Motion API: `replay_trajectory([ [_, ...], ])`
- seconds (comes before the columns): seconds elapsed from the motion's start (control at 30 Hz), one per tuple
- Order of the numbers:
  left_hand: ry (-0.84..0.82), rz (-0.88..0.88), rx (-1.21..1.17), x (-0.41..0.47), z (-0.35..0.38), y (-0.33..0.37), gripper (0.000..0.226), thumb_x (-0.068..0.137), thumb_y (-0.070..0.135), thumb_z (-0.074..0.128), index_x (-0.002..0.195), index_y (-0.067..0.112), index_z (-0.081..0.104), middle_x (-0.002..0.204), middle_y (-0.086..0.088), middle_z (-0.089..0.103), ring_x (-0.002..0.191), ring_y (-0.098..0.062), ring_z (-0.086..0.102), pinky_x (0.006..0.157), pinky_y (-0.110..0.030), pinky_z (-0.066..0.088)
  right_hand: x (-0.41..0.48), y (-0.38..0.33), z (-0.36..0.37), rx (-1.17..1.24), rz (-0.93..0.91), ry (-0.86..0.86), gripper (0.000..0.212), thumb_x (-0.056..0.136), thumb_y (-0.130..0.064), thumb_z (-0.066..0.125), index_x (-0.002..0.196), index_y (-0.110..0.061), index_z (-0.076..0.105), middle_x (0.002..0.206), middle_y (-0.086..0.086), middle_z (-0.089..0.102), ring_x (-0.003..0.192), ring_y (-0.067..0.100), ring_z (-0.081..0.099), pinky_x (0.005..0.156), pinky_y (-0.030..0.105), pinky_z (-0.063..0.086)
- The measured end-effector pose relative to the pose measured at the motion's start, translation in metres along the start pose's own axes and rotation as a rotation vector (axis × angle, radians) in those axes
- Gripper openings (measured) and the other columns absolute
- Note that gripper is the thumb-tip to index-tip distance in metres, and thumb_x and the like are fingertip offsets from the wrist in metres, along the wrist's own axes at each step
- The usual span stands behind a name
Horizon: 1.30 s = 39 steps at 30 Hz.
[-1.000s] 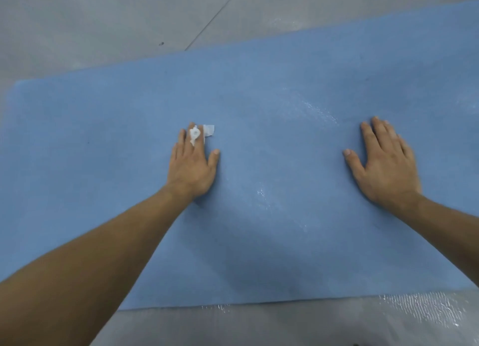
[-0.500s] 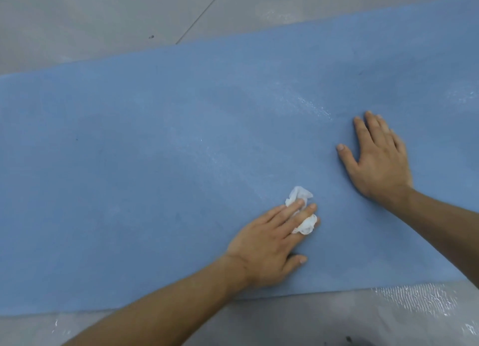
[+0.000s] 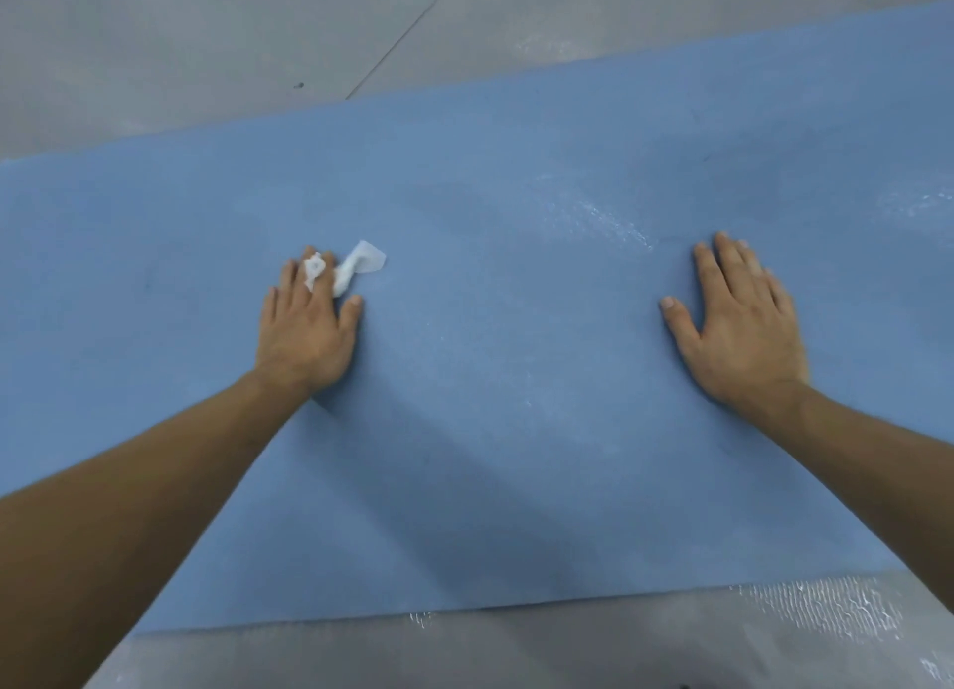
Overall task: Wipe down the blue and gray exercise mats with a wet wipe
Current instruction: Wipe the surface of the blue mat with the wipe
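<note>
On blue mat (image 3: pixel 516 456) | left hand (image 3: pixel 307 337) fingers flat over half-hidden wet wipe (image 3: pixel 364 265) | right hand (image 3: pixel 743 327) fingers spread flat

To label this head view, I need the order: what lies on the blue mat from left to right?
On the blue mat: left hand → wet wipe sticking out from its fingers → shiny wet streak → right hand.
</note>
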<state>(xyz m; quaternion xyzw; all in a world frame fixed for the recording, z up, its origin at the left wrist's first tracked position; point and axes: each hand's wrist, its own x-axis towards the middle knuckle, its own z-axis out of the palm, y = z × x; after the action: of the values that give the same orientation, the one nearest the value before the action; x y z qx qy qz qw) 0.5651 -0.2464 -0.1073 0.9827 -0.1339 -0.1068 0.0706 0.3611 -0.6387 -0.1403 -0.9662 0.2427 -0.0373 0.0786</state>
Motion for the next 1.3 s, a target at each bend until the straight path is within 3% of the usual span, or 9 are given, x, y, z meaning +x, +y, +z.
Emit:
replay_trajectory([
  [0.1, -0.014, 0.024, -0.044, 0.011, 0.005, 0.028, 0.065, 0.109, 0.039, 0.037, 0.165, 0.012, 0.016, 0.173, -0.010, 0.008, 0.160, -0.029, 0.004, 0.128, -0.048, 0.010, 0.001, -0.001, -0.001, 0.012, 0.006, 0.017, 0.073, 0.102, -0.058, 0.027, 0.161, -0.016, 0.028, 0.171, 0.006, 0.022, 0.158, 0.023, 0.016, 0.127, 0.042, 0.014],
  [0.33, -0.065, 0.421, 0.042, 0.019, 0.036, 0.163, 0.065, 0.111, 0.042, 0.027, 0.166, 0.016, 0.005, 0.174, -0.003, -0.006, 0.160, -0.022, -0.010, 0.128, -0.037, -0.011, 0.002, -0.001, -0.002, 0.039, 0.005, 0.039, 0.063, 0.104, -0.042, 0.026, 0.159, -0.012, 0.034, 0.169, 0.006, 0.026, 0.157, 0.022, 0.020, 0.127, 0.044, 0.018],
  [0.47, -0.128, 0.686, 0.122, 0.027, 0.045, 0.218, 0.065, 0.110, 0.044, 0.026, 0.166, 0.018, 0.006, 0.174, -0.001, -0.004, 0.160, -0.020, -0.009, 0.126, -0.034, -0.013, 0.003, -0.002, -0.004, 0.023, 0.008, 0.037, 0.061, 0.104, -0.039, 0.029, 0.159, -0.012, 0.036, 0.169, 0.006, 0.027, 0.157, 0.022, 0.021, 0.126, 0.043, 0.019],
  [0.6, -0.155, 0.778, 0.139, 0.050, 0.039, 0.222, 0.064, 0.110, 0.045, 0.024, 0.167, 0.021, 0.005, 0.174, 0.003, -0.006, 0.160, -0.016, -0.009, 0.126, -0.032, -0.011, 0.003, -0.002, -0.003, 0.023, 0.016, 0.036, 0.062, 0.103, -0.039, 0.030, 0.158, -0.012, 0.037, 0.169, 0.006, 0.028, 0.157, 0.022, 0.022, 0.126, 0.043, 0.020],
  [0.73, -0.114, 0.529, 0.044, 0.099, 0.020, 0.174, 0.061, 0.111, 0.041, 0.028, 0.166, 0.021, 0.011, 0.174, 0.001, 0.001, 0.160, -0.019, -0.002, 0.127, -0.035, -0.001, 0.002, -0.001, 0.000, 0.013, 0.021, 0.043, 0.062, 0.102, -0.040, 0.031, 0.158, -0.014, 0.037, 0.169, 0.005, 0.028, 0.157, 0.021, 0.022, 0.126, 0.043, 0.020],
  [0.87, -0.011, 0.243, 0.067, 0.147, -0.005, 0.110, 0.059, 0.111, 0.036, 0.033, 0.163, 0.012, 0.022, 0.172, -0.011, 0.015, 0.158, -0.032, 0.012, 0.126, -0.049, 0.014, 0.003, -0.001, 0.001, 0.007, 0.029, 0.028, 0.063, 0.101, -0.041, 0.031, 0.159, -0.015, 0.037, 0.169, 0.004, 0.027, 0.157, 0.021, 0.022, 0.126, 0.043, 0.020],
  [1.0, -0.061, 0.071, 0.004, 0.161, -0.011, 0.103, 0.063, 0.110, 0.036, 0.033, 0.163, 0.006, 0.018, 0.172, -0.018, 0.010, 0.158, -0.037, 0.006, 0.127, -0.048, 0.010, 0.002, -0.002, -0.001, 0.013, 0.039, 0.009, 0.063, 0.102, -0.041, 0.030, 0.160, -0.016, 0.035, 0.170, 0.002, 0.025, 0.158, 0.019, 0.019, 0.127, 0.041, 0.017],
  [1.13, -0.082, 0.442, -0.002, 0.146, 0.001, 0.159, 0.061, 0.109, 0.032, 0.039, 0.160, 0.001, 0.024, 0.169, -0.021, 0.018, 0.157, -0.038, 0.012, 0.128, -0.043, 0.012, 0.002, -0.003, -0.002, 0.024, 0.040, 0.016, 0.063, 0.102, -0.040, 0.031, 0.160, -0.015, 0.036, 0.170, 0.003, 0.026, 0.157, 0.019, 0.020, 0.127, 0.042, 0.018],
  [1.3, -0.174, 0.756, 0.104, 0.101, 0.030, 0.237, 0.066, 0.111, 0.042, 0.030, 0.166, 0.017, 0.005, 0.174, -0.003, -0.005, 0.160, -0.022, -0.008, 0.129, -0.035, -0.003, 0.002, -0.002, -0.001, 0.033, 0.033, 0.034, 0.062, 0.102, -0.039, 0.032, 0.158, -0.014, 0.038, 0.169, 0.003, 0.029, 0.157, 0.019, 0.022, 0.126, 0.042, 0.020],
])
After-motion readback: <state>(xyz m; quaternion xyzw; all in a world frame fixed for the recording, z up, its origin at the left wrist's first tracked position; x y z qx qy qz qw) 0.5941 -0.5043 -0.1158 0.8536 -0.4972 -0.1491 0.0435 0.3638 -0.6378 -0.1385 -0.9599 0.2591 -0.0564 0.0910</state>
